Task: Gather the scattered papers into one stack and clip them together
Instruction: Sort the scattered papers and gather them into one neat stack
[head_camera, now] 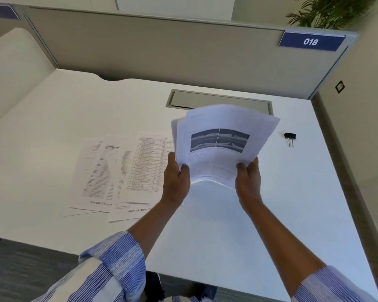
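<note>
Both hands hold a loose bundle of printed papers [222, 140] up above the white desk [227, 236]; the top sheet carries a dark blue picture. My left hand [176, 182] grips the bundle's lower left edge, and my right hand [248, 179] grips its lower right edge. The sheets are fanned unevenly at the top. Several other printed sheets [118, 171] lie overlapping on the desk to the left of my left hand. A black binder clip [290, 137] rests on the desk, off to the right of the held bundle.
A grey cable hatch [218, 99] is set into the desk behind the papers. Grey partition walls [162, 46] close the back and right sides, with a blue "018" label [311, 41]. The desk's front edge runs near my striped sleeves.
</note>
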